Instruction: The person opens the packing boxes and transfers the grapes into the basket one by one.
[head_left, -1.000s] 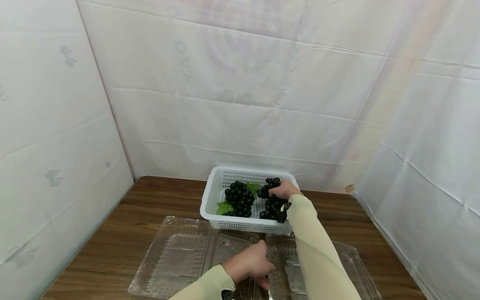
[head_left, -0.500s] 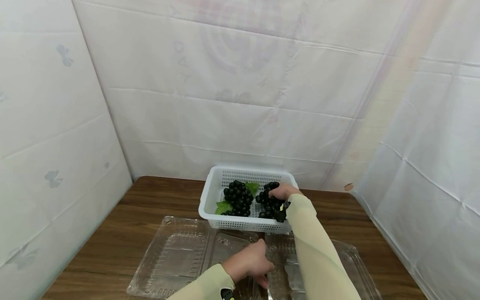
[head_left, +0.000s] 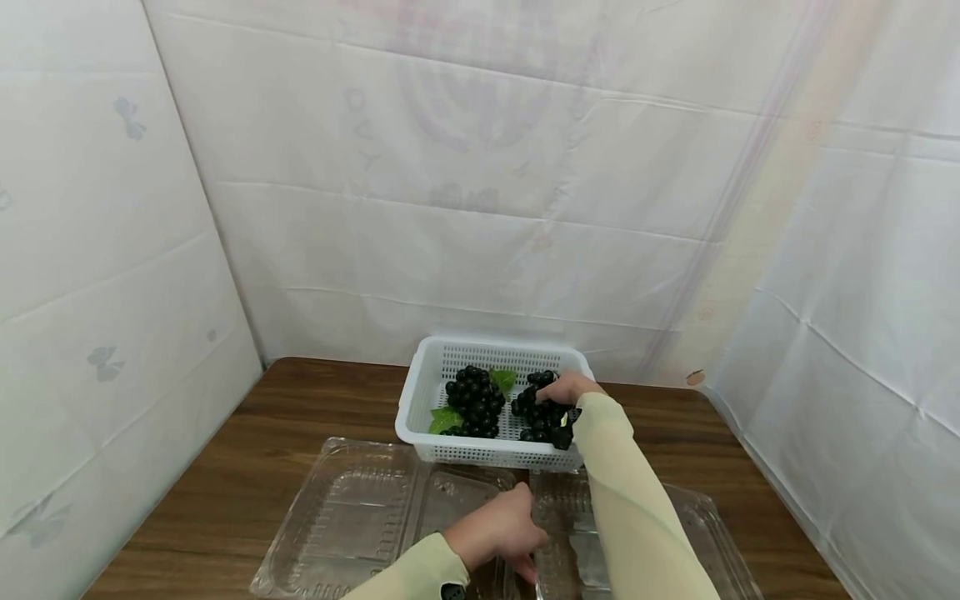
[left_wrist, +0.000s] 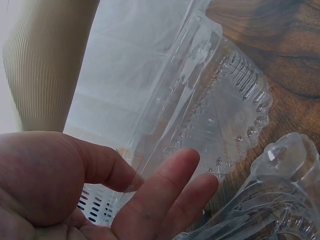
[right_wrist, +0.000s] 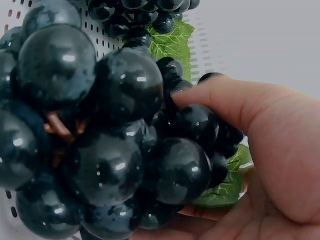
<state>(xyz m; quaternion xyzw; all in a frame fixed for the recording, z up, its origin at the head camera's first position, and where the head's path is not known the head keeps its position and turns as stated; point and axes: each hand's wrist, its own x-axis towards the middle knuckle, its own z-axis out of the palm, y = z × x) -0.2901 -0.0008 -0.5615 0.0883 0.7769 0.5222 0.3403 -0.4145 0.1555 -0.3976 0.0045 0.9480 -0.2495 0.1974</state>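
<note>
My right hand (head_left: 572, 387) reaches into a white perforated basket (head_left: 406, 408) and grips a bunch of dark grapes (head_left: 536, 410) at its right end. In the right wrist view, the thumb lies over the grapes (right_wrist: 102, 167) and the other fingers are under them, partly hidden. Lower down, my left hand (head_left: 501, 525) pinches the edge of the right-hand clear plastic clamshell box (head_left: 555, 512). Seen from the left wrist, thumb and forefinger meet at the rim of that clear box (left_wrist: 215, 110), with two other fingers extended.
A second bunch of grapes (head_left: 476, 402) with green leaves (head_left: 504, 381) lies in the basket's left half. Another open clear clamshell box (head_left: 352, 508) lies on the wooden table (head_left: 300, 392), left of the pinched one. White sheeting (head_left: 480, 250) hangs behind and at both sides.
My right hand and the bunch it grips have sunk slightly lower in the basket. The left hand stays on the box edge. The head view has shifted a little.
</note>
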